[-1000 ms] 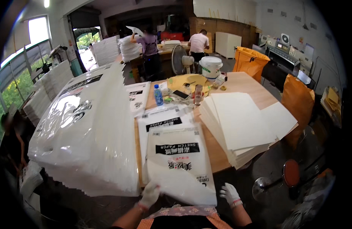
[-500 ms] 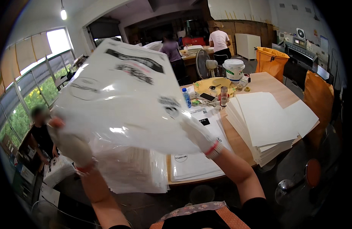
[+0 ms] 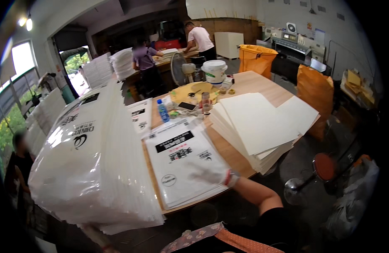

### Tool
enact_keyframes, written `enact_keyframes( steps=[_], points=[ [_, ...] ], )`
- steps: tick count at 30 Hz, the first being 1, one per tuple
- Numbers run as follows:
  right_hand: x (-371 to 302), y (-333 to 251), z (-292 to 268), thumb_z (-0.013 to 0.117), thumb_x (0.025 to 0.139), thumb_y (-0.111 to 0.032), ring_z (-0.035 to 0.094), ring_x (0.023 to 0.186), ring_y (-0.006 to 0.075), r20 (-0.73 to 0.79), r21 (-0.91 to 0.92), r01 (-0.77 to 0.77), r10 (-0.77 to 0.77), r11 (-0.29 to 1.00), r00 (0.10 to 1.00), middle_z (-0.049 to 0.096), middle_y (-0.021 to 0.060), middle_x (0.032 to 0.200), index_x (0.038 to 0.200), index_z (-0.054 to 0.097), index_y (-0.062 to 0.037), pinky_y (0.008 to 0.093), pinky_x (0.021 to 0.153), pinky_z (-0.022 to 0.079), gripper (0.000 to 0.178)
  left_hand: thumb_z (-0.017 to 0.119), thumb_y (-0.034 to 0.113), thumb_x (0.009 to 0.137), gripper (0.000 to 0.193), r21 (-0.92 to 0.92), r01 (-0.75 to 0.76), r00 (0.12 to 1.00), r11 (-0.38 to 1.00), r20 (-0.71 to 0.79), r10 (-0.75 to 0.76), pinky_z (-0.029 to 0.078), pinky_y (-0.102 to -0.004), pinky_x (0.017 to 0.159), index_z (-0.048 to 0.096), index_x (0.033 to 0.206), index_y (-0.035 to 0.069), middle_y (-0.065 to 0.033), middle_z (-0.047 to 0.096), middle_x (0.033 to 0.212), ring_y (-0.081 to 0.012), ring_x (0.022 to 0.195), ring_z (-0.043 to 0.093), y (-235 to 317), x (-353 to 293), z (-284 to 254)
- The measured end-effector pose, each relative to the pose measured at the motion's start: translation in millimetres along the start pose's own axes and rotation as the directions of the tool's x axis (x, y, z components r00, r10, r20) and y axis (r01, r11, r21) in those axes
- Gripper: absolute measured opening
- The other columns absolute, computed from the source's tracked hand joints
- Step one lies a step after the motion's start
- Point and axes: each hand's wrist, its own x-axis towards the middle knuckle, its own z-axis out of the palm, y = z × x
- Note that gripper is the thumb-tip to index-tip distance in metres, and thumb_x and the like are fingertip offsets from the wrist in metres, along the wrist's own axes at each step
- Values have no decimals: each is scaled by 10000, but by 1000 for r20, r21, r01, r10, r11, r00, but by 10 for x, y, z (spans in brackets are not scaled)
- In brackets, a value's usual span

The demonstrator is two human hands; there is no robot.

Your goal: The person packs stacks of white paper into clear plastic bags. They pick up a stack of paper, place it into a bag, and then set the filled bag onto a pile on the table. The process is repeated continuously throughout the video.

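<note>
Head view: our hands sit lowest, clutter and other people farther off.
Left hand: our left hand (image 3: pixel 92 232), low at the near edge of the plastic bag stack (image 3: pixel 89 168), mostly hidden; can't tell what it grips, if anything. If it hooks several bags, we could drag the pile askew.
Right hand: our right hand (image 3: pixel 213 173), blurred, fingers looking stretched out, nothing seen in it. Over the near right part of the printed packs (image 3: pixel 177 168); touching or just above, can't tell. A sideways push could skew the top pack (slick plastic, probably).
Bag stack: left of the packs, drooping at the near end with loose, ragged edges. Uneven weight there could start a slide.
Printed packs: on the wooden table (image 3: pixel 253 83), close to its near edge. A pull toward us might tip one off.
Cream sheets: fanned stack (image 3: pixel 262 122) right of the packs, near our right forearm; an elbow swing could scatter it.
Bottle: blue-capped bottle (image 3: pixel 163 111) just beyond the packs, upright. Knocked by a pack, it might fall and, if it leaks, wet the paper.
Fan: standing fan (image 3: pixel 178 68) past the table; if running (can't tell), its draught may lift loose sheets.
</note>
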Motion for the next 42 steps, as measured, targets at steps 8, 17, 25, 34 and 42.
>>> enact_keyframes(
  steps=[8,17,25,34,42],
  points=[
    [-1825,1797,-1225,743,697,-352,518,1095,384,-134,-243,-788,785,566,605,540,239,1194,1363,359,-45,402,944,420,828,528,101,896,218,752,584,5,305,372,-928,541,-300,684,468,1080,2,-149,557,988,-195,770,625,-1497,-2677,-38],
    [-1492,1462,-1210,547,862,-377,642,675,243,-72,-808,-390,583,442,809,635,99,645,954,666,-107,411,588,524,309,488,302,952,341,623,695,-444,359,765,-467,489,-378,857,497,1154,28,-116,575,1090,-229,983,585,-309,-3882,2554],
    [-2030,439,-923,559,892,-183,604,975,200,-49,351,-538,589,766,807,620,121,1098,1051,625,-10,307,833,489,244,556,64,813,446,815,566,-648,119,530,-546,508,-361,865,457,1238,-29,-162,585,1119,-219,1002,591,-234,-3440,2829],
    [-2470,568,-135,565,896,-238,621,823,182,21,992,-122,926,27,376,642,70,935,1040,595,-2,338,736,517,278,642,311,747,757,210,-415,-503,885,757,-416,364,-379,1007,343,1357,-22,-224,461,1299,-330,1224,434,71,-3480,2589],
    [-2305,513,418,658,840,-145,605,760,114,-219,620,-649,892,440,395,662,56,866,1020,608,9,265,656,488,242,623,388,774,720,283,-111,-576,953,763,-294,205,-465,1087,378,1343,21,-202,368,1382,-337,1307,306,-786,-3990,2288]
  ],
)
